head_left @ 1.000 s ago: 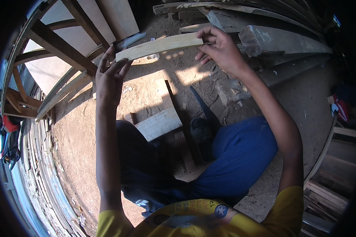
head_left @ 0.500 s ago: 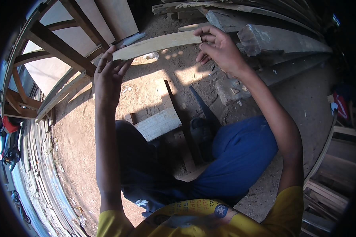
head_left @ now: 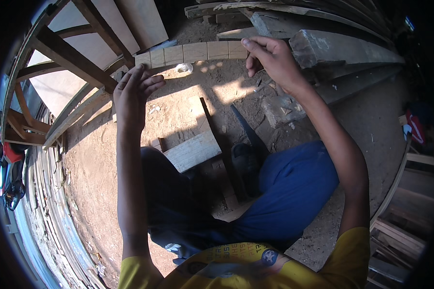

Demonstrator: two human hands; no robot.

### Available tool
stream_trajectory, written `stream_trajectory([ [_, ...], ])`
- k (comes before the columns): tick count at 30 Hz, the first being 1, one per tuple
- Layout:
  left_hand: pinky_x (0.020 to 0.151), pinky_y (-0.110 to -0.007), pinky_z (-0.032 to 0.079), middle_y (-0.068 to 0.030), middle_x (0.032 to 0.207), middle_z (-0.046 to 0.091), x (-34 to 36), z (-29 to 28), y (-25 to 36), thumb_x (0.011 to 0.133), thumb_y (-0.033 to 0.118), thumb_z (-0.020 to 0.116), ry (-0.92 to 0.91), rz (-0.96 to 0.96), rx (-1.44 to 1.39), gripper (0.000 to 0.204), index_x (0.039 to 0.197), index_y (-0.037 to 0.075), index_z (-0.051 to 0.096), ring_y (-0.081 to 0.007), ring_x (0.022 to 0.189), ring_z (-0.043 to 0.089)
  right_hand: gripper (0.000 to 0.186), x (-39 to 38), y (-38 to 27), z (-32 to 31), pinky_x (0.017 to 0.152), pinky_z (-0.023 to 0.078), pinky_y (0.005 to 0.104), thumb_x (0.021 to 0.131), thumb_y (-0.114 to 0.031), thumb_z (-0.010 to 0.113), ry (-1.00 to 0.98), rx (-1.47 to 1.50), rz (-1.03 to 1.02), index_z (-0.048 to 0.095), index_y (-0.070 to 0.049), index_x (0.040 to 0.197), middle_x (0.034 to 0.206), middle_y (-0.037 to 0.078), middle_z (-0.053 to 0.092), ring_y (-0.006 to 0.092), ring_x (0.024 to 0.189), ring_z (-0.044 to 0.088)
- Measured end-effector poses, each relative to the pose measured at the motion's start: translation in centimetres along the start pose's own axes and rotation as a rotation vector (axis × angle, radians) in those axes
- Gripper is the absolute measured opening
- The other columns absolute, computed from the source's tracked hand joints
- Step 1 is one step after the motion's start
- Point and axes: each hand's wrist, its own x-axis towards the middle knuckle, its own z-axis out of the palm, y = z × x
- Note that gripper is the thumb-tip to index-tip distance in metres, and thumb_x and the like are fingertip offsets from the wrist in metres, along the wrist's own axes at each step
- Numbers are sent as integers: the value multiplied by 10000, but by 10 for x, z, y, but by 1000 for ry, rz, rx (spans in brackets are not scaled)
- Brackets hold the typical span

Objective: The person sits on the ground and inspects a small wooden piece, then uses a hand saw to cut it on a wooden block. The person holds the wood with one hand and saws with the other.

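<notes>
A thin pale wooden strip (head_left: 193, 54), its face divided by several cross lines, spans between my hands. My left hand (head_left: 136, 86) pinches its left end with thumb and fingers. My right hand (head_left: 270, 62) grips the right end, thumb on the front face. Below the strip, a pale board (head_left: 190, 151) lies on wood pieces between my knees. A dark, long tapering object (head_left: 248, 127), perhaps a saw, lies right of that board beside my foot.
A wooden frame (head_left: 82, 58) leans at upper left before pale panels (head_left: 144, 24). Weathered timbers (head_left: 342, 48) are piled at upper right. Long planks (head_left: 58, 192) line the left, near a red and black vehicle (head_left: 12, 168). More boards (head_left: 400, 207) stand at lower right.
The strip has turned over: its plain face has given way to one marked with cross lines. My fingers have shifted slightly at both ends.
</notes>
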Motion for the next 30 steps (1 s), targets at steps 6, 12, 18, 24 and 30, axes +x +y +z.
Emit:
stream_trajectory([
  [6, 725, -346, 574, -121, 867, 623, -1, 1, 2, 947, 134, 512, 16, -12, 26, 237, 1059, -72, 551, -248, 775, 675, 321, -1, -4, 1, 526, 480, 238, 956, -230, 537, 1, 4, 17, 586, 53, 1101, 670, 50, 593, 107, 545, 579],
  [12, 723, -347, 561, -123, 864, 618, 0, 0, 0, 944, 141, 488, 39, -27, 62, 262, 1073, -82, 536, -251, 767, 669, 300, -1, -8, 2, 542, 495, 244, 969, -271, 501, 12, 80, 63, 597, 13, 988, 686, 48, 594, 119, 556, 592],
  [18, 702, -334, 551, -139, 901, 608, 4, -10, -6, 943, 139, 486, -32, -3, 180, 274, 1082, -92, 532, -247, 764, 666, 299, -1, -7, 2, 540, 498, 248, 969, -267, 499, 10, 96, 52, 595, 14, 1009, 691, 49, 596, 124, 556, 593],
  [24, 705, -302, 496, -105, 882, 616, 0, -8, -5, 816, 61, 601, -132, 54, 194, 269, 1069, -30, 591, -190, 752, 614, 318, -1, -4, 2, 534, 497, 243, 958, -229, 520, 3, 82, 37, 573, 36, 1127, 700, 50, 601, 124, 558, 597],
  [30, 673, -295, 526, -146, 859, 630, -1, -6, -3, 939, 138, 501, -121, 76, 262, 226, 1035, -57, 563, -214, 729, 661, 293, 1, 0, 2, 525, 491, 231, 954, -224, 513, 4, 82, 10, 597, 41, 1047, 674, 51, 622, 98, 533, 594],
])
